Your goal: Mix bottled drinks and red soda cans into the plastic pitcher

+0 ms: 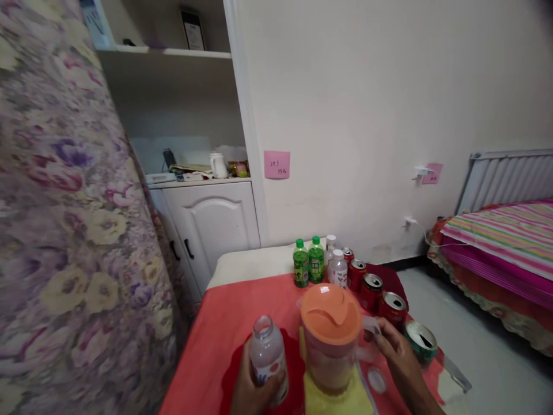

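My left hand (249, 386) is wrapped round a small clear plastic bottle (268, 357) with its cap off, standing upright on the red tablecloth (224, 328). My right hand (395, 351) grips the clear handle of a pitcher (332, 346) with an orange lid, which stands on a yellow cloth (341, 400). A white bottle cap (377, 380) lies on the table just beside my right hand.
Behind the pitcher stand two green bottles (307, 262), two clear bottles (337, 266), several opened red cans (371, 291) and a green can (421, 341). A floral curtain (64, 230) hangs left, a white cabinet (211, 225) behind, a bed (505, 248) right.
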A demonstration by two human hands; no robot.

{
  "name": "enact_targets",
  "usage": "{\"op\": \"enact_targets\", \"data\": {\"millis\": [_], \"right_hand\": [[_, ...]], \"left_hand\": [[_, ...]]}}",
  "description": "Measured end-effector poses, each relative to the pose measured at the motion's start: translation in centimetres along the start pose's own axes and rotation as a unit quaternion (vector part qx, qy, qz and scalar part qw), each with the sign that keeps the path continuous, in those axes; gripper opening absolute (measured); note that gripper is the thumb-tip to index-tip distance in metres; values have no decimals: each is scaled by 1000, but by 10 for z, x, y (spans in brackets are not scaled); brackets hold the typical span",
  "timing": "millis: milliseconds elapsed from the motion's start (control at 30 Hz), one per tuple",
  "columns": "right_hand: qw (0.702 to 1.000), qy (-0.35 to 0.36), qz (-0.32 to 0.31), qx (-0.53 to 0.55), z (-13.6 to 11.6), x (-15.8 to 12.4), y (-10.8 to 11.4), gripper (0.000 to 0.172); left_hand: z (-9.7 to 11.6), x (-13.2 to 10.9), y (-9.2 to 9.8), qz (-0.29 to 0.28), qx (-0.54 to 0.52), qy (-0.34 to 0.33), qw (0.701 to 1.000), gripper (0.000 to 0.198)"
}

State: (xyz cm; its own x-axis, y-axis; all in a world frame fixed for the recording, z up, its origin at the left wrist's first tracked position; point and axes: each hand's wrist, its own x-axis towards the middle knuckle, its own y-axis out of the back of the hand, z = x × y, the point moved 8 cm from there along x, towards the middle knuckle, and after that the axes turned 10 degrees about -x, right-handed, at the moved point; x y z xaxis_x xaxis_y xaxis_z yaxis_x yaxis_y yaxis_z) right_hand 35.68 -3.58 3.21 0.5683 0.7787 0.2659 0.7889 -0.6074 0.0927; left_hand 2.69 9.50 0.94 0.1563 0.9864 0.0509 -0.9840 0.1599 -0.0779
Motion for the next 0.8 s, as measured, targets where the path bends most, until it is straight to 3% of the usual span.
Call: {"op": "enact_targets", "data": {"millis": [167, 433, 567, 800], "right_hand": [[999, -16, -36, -5, 3, 11, -21, 60], [993, -34, -36, 111, 2, 9, -35, 54], [994, -26, -38, 102, -12, 11, -36, 52], [995, -7, -66, 72, -56, 9, -30, 48]], "left_hand": [[11, -7, -4, -5, 24, 4, 1000, 76], [7, -8, -5, -15, 87, -10, 996, 72], [11, -8, 0, -15, 100, -10, 995, 74], [14, -15, 5, -17, 37, -15, 999, 77]]}}
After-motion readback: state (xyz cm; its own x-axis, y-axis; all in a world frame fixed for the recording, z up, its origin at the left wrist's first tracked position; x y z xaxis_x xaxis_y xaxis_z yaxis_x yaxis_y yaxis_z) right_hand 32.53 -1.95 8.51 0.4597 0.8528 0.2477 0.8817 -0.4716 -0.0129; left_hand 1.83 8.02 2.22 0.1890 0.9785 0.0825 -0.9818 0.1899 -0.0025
